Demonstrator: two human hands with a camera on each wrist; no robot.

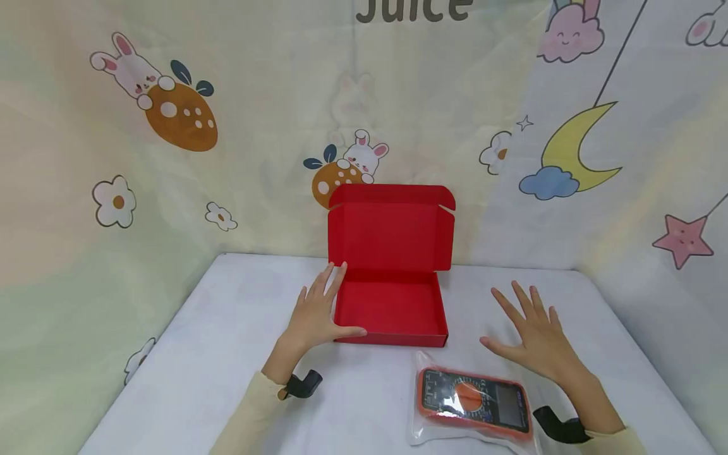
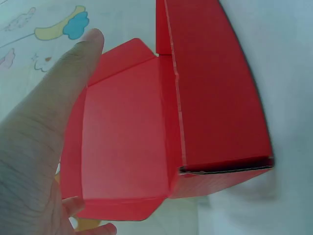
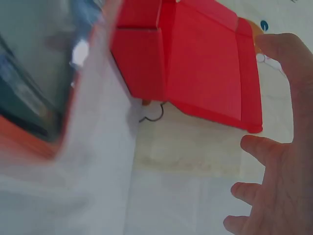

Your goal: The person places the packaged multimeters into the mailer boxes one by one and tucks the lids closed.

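Observation:
A red cardboard box (image 1: 392,306) stands on the table with its lid (image 1: 391,237) raised at the back; no contents show inside. My left hand (image 1: 315,316) is at the box's left side, fingers spread, thumb over the front left corner; whether it touches the box I cannot tell. My right hand (image 1: 537,341) hovers to the right of the box with fingers spread and holds nothing. Below it, in front of the box, lies an orange and black multimeter (image 1: 474,403) in a clear plastic bag (image 1: 418,436). In the right wrist view the multimeter (image 3: 29,98) is close and blurred.
A white-covered table (image 1: 244,303) carries the box and the multimeter. Behind it hangs a cloth backdrop (image 1: 273,126) printed with rabbits, flowers and a moon. Black wrist straps (image 1: 304,384) sit on both forearms.

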